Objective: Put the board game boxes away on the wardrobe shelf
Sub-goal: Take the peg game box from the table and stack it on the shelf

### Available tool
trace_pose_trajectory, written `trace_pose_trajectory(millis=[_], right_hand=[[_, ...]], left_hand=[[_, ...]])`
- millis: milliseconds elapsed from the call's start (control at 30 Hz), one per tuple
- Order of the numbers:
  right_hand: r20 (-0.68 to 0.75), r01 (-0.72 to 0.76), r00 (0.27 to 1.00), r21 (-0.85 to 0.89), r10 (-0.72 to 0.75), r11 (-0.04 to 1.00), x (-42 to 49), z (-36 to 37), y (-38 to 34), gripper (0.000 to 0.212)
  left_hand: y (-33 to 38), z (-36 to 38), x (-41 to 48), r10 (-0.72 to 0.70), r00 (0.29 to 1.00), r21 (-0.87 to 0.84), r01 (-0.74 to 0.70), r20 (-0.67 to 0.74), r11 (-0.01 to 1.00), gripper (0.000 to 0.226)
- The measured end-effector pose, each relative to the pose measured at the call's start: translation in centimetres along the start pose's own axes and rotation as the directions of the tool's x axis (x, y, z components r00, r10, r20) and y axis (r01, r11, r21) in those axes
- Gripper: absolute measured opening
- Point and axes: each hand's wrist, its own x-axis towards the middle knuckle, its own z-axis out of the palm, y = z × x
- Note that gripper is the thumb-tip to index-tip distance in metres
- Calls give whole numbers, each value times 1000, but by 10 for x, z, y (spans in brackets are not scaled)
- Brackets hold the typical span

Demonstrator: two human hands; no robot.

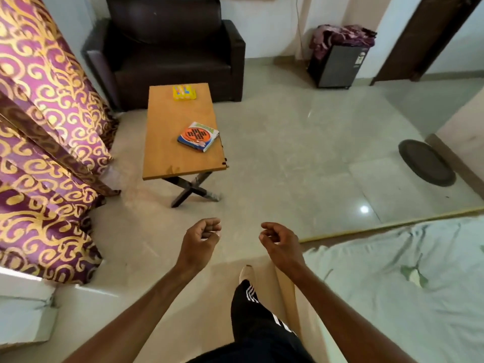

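Observation:
Two board game boxes lie on a low wooden table (167, 153). A blue box with an orange round peg board on its lid (198, 136) sits near the table's right edge. At the far end rests a small yellow box (183, 93). My left hand (203, 238) and my right hand (278, 241) hang in front of me above the floor, well short of the table. Both have loosely curled fingers and hold nothing. No wardrobe is in view.
A dark armchair (167, 48) stands behind the table. Purple and gold curtains (44, 153) fill the left side. A bed with a pale sheet (392, 284) is at the right. A small fridge (337, 64) and a dark floor mat (427, 162) lie further right.

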Motion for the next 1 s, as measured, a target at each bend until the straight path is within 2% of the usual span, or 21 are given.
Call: trace_pose_trajectory(millis=[133, 300, 567, 700, 800, 1000], right_hand=[[94, 26, 995, -62, -20, 998, 114, 4, -27, 28], [175, 89, 982, -116, -67, 989, 243, 20, -74, 27], [257, 127, 963, -175, -79, 976, 444, 100, -125, 28], [261, 68, 965, -180, -19, 981, 544, 156, -134, 28], [240, 5, 970, -200, 44, 980, 607, 197, -133, 26], [255, -133, 945, -276, 206, 952, 721, 277, -109, 29]], left_hand=[[21, -3, 94, -78, 994, -36, 75, -78, 997, 29], [53, -16, 200, -95, 984, -48, 89, -151, 995, 28], [55, -57, 389, -143, 964, -90, 125, -224, 988, 31], [39, -79, 501, -191, 965, 10, 196, -178, 981, 33], [17, -94, 580, -229, 969, 160, 241, -95, 957, 31], [-40, -115, 734, -361, 932, 437, 314, 27, 843, 40]])
